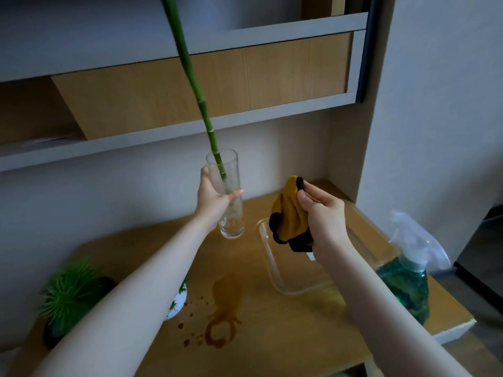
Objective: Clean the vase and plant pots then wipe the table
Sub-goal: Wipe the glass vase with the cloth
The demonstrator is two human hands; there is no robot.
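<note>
Vase (228,202), lifted above the table (272,357) in the left hand (211,201) with its bamboo stalk (190,74) inside, wants steady gripping while the right hand (325,220), clutching the cloth (288,213) at three o'clock, wipes its glass.

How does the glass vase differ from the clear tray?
The vase is tall and narrow, held up by the left hand, with a green stem in it. The tray is wide and shallow and lies on the table. Both are see-through.
</note>
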